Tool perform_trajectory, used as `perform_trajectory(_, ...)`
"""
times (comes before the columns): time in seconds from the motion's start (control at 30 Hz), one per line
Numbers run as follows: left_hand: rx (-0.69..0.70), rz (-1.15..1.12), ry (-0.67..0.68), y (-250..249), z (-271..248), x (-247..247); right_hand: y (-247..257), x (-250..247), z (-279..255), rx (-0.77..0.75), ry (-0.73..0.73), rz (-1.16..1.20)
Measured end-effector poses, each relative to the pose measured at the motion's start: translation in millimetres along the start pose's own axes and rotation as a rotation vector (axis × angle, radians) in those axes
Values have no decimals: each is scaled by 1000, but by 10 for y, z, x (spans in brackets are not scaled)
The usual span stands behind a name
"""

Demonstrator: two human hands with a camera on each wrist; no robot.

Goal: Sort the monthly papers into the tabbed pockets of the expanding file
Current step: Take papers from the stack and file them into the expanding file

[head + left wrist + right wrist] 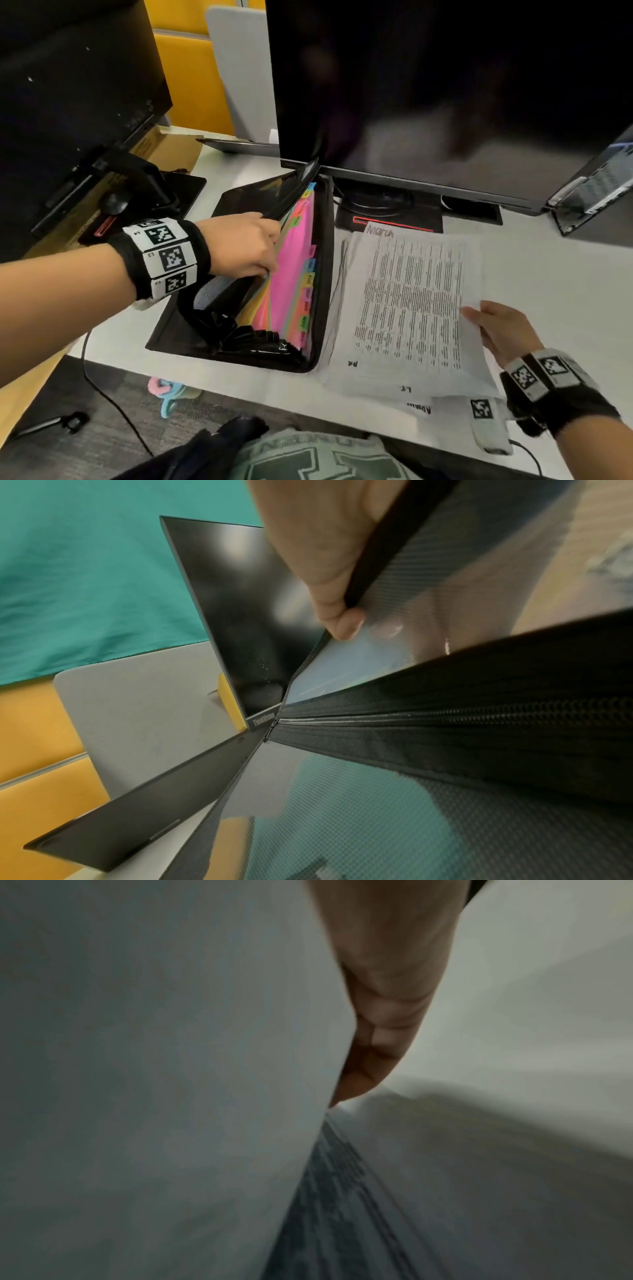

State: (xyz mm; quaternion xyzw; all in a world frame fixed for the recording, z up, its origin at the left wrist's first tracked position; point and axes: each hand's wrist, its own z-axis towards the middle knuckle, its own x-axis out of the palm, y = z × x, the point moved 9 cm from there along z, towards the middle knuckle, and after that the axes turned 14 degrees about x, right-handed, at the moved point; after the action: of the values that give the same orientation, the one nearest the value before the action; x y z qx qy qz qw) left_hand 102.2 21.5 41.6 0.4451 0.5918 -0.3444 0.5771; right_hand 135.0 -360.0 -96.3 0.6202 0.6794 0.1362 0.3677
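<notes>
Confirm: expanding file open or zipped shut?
Open. The left hand holds the expanding file front flap back, the coloured tabbed dividers fan out, and the zipper lies parted.

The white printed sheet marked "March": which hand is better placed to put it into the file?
Right hand: it already pinches the white printed sheet. The left hand holds open the black expanding file.
</notes>
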Motion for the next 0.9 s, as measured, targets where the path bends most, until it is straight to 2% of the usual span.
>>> perform_trajectory(0.07,-18,-6,17,18,-23,-5,-30,19,1,26,-35,-127)
perform_trajectory(0.13,-41,-19,23,33,-52,-21,119,-21,-105,-27,-155,-342)
perform_trajectory(0.2,-61,-34,16,49,-76,-47,445,-43,-321,-200,-300,-531)
perform_trajectory(0.27,-69,-37,9,49,-89,-69,764,102,-615,-382,-320,-591)
perform_trajectory(0.33,-71,-23,3,49,-102,-78,984,433,-897,-502,-198,-576)
perform_trajectory(0.4,-74,-11,3,45,-109,-80,1075,878,-1178,-534,47,-474)
perform_trajectory(0.47,-74,-4,7,37,-103,-73,1033,1360,-1423,-476,320,-365)
perform_trajectory(0.53,-54,3,10,15,-98,-71,900,1811,-1559,-358,506,-324)
perform_trajectory(0.63,-2,45,-15,-25,-94,-83,726,2309,-1613,-201,616,-277)
perform_trajectory(0.7,1,55,-33,-41,-117,-114,667,2526,-1643,-152,656,-262)
perform_trajectory(0.83,-31,48,-33,-16,-160,-165,713,2740,-1783,-275,655,-333)
perform_trajectory(0.9,-57,76,25,16,-166,-171,727,2807,-1840,-367,626,-425)
